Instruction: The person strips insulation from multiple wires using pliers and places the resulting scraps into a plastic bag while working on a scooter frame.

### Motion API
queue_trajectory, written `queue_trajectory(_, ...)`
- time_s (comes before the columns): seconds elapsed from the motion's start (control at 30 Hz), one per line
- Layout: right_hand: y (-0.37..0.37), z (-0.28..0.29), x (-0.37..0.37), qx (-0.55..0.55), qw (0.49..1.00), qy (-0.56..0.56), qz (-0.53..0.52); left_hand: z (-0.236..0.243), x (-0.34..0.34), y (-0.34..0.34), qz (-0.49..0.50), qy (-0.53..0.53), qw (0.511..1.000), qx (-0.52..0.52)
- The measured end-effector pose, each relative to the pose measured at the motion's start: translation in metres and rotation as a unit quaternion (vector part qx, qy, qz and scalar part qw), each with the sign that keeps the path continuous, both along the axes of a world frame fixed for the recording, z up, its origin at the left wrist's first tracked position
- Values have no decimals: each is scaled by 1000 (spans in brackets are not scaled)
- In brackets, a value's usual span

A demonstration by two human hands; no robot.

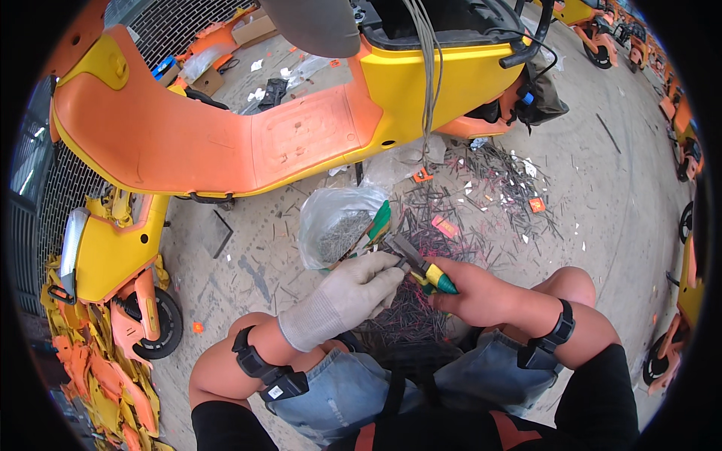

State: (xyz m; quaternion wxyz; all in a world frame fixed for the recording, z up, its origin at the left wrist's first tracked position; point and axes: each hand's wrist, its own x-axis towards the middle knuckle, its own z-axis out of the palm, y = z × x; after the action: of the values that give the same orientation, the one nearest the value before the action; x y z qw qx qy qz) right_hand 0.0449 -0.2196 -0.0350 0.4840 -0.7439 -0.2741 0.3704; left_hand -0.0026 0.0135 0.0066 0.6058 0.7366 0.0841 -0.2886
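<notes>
A grey-white knit glove covers my left hand (pixel 353 287), its fingers pinched together at the pliers' jaws; whatever they hold is too small to make out. My right hand (pixel 475 292) is bare and wraps round the green-and-yellow handles of a pair of pliers (pixel 440 279). The metal jaws point up and left, right by the left fingertips. Just beyond my left hand stands a clear plastic bag (pixel 312 225) with many thin grey pieces inside. Dark thin strips lie in a heap (pixel 406 319) on the floor under both hands.
A yellow-and-orange scooter body (pixel 301 139) spans the far side, with grey cables (pixel 429 83) hanging down. At left is a scooter front with a wheel (pixel 159 325), beside piled yellow and orange panels (pixel 98 383). More strips and scraps (pixel 496 192) litter the floor; scooters line the right.
</notes>
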Motion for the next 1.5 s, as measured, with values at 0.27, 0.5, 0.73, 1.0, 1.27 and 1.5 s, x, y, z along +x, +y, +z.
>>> queue_trajectory(0.27, 1, -3, -1, -15, 999, -29, 6, 1, -1, -3, -7, 15, 1000, 24)
queue_trajectory(0.5, 0, -2, -3, -34, 996, -85, 5, 5, -3, -8, -24, -18, 996, 78)
queue_trajectory(0.73, 0, 0, -2, -4, 998, -67, 6, -7, -9, -6, -7, -18, 999, 32)
queue_trajectory(1.0, 2, 11, 0, -36, 999, -29, 11, -13, -8, -4, -13, -40, 999, 28)
queue_trajectory(1.27, 2, 13, 0, -47, 998, -43, 19, -5, -7, -6, 0, -2, 999, 46)
queue_trajectory(1.5, 1, 8, -2, -43, 995, -81, 23, -14, -11, -8, -5, -18, 1000, 1)
